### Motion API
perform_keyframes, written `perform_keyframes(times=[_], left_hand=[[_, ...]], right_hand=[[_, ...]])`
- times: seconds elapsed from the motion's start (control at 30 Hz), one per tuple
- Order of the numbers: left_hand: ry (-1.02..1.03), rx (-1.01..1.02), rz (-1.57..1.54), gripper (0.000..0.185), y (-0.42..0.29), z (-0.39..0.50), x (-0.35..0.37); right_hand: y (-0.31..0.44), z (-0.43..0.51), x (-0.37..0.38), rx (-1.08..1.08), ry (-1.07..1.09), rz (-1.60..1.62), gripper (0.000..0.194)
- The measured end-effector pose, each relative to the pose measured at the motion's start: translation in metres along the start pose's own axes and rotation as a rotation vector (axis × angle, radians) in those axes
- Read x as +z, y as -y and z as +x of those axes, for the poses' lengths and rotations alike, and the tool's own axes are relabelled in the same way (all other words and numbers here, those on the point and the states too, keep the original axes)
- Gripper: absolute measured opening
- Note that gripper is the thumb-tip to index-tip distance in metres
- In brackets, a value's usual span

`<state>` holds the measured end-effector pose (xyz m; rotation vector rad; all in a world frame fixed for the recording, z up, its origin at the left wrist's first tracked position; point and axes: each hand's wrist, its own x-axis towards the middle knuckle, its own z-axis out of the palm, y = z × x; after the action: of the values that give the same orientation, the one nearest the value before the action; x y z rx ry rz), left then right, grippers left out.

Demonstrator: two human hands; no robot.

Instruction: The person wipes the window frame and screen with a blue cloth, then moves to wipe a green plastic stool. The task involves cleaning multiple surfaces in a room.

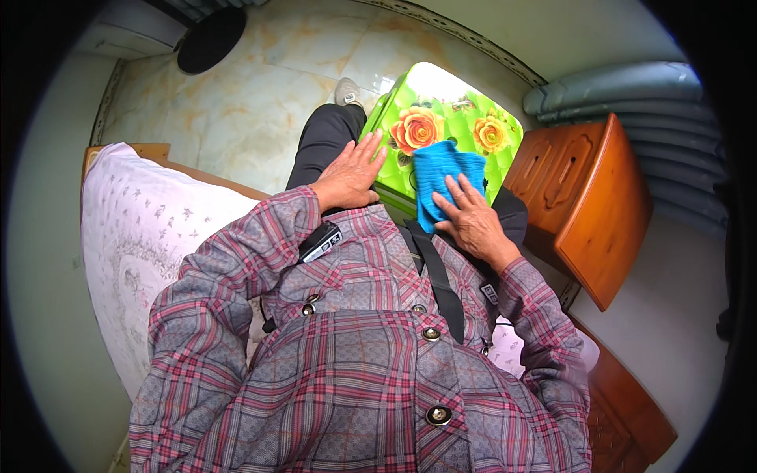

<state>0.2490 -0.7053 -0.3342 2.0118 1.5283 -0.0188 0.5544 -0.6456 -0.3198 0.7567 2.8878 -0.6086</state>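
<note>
A bright green hard-shell case (456, 123) printed with orange and yellow roses lies in front of me, over or against my knees. My left hand (350, 171) rests flat on its near left edge, fingers stretched out and holding nothing. On the case's near right part lies a rumpled blue ribbed cloth (440, 171). My right hand (473, 222) lies on the cloth's lower right part with its fingers spread, touching it from above; I see no fold pinched between them. The cloth hides part of the printed top.
To the right stands a wooden nightstand (615, 230) with carved drawer fronts, beside a blue curtain (627, 94). A bed with a floral sheet (159, 224) is at the left. Ahead, a dark round object (212, 40) stands on the marbled tile floor (284, 59).
</note>
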Motion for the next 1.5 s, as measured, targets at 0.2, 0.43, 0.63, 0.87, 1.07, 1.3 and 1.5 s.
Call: perform_keyframes(times=[0.2,0.43,0.63,0.87,1.07,1.3,1.5], left_hand=[[-0.023,0.01,0.004,0.093,0.002,0.0,0.004],[-0.003,-0.005,0.001,0.094,0.001,0.001,0.0],[-0.02,0.014,-0.006,0.093,0.002,0.0,0.002],[-0.002,0.003,-0.032,0.094,0.003,0.001,0.003],[-0.286,0.059,-0.266,0.092,0.01,0.0,0.005],[-0.13,0.004,-0.092,0.089,0.004,-0.007,0.001],[-0.024,-0.004,0.028,0.087,-0.003,-0.002,-0.002]], right_hand=[[-0.031,0.029,0.005,0.232,-0.176,-0.09,0.062],[0.0,0.067,0.018,0.038,-0.179,-0.028,0.068],[0.005,0.006,0.005,-0.043,0.005,0.033,0.059],[-0.026,0.045,0.012,0.225,-0.19,-0.079,0.06],[0.028,0.096,0.033,-0.089,-0.167,-0.046,0.062],[0.002,0.023,0.006,-0.216,0.043,0.011,0.043],[0.0,-0.003,-0.001,-0.099,0.078,0.055,0.045]])
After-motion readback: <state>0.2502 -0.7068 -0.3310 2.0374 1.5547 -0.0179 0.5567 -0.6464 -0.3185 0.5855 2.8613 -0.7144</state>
